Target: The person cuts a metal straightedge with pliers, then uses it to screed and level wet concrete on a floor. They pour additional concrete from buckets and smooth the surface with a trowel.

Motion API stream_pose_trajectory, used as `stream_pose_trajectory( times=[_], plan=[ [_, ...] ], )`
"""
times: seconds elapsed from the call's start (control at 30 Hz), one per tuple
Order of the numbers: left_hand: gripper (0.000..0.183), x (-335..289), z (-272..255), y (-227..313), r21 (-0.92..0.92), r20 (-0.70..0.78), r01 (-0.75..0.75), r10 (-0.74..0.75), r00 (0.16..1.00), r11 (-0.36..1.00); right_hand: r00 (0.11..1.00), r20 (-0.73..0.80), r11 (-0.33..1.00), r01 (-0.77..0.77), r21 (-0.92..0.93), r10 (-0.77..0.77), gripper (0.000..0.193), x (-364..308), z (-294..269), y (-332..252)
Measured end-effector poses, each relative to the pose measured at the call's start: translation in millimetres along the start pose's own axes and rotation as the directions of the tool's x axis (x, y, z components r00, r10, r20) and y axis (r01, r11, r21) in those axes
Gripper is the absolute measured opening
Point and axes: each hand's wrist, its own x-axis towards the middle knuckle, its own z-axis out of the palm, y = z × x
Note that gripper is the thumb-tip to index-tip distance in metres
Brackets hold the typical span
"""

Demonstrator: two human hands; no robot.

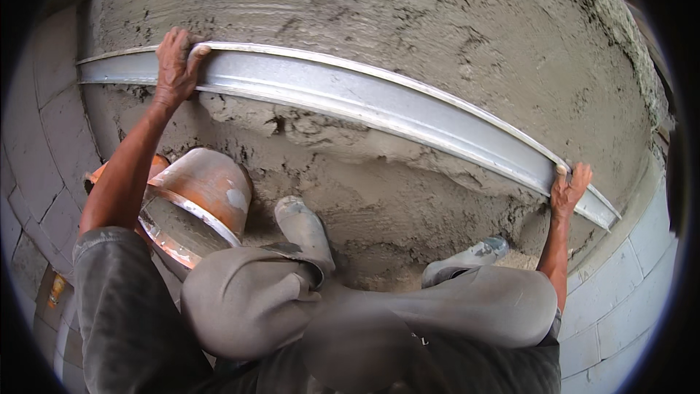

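A long silver metal screed bar (350, 93) lies across the wet grey mortar (437, 25) in front of me. Near its left end my left hand (179, 66) grips it, fingers over the far edge and thumb on the near side. Toward its right end my right hand (569, 190) is closed round the bar in the same way. A lumpy ridge of loose mortar (328, 133) runs along the bar's near side. Beyond the bar the mortar looks smoother, with some rough dark patches toward the right.
An orange mortar-smeared bucket (208, 182) lies tipped beside my left forearm, with a second orange one partly behind it. My boots (302, 226) stand in the mortar close to the bar. Grey block walls (62, 117) rise on the left and at the right (620, 292).
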Motion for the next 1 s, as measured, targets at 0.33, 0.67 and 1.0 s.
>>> stream_pose_trajectory(
  times=[0.33, 0.67, 1.0],
  plan=[
    [0.026, -5, 4, 6, 0.027, 0.01, -0.049, 0.049, 0.999, 0.998, 0.999, -0.025, 0.999, 0.035, 0.02, -0.034, 0.047, 6, -6, -7],
    [0.03, -13, 12, 20, 0.023, 0.038, -0.041, 0.04, 0.998, 0.999, 0.983, 0.16, 0.989, -0.111, 0.103, 0.093, 0.041, 5, -29, -21],
    [0.023, -19, 14, 34, 0.007, 0.03, 0.021, -0.021, 0.999, 1.0, 0.979, 0.178, 0.981, -0.126, 0.145, 0.1, 0.041, -3, -24, 3]
  ],
)
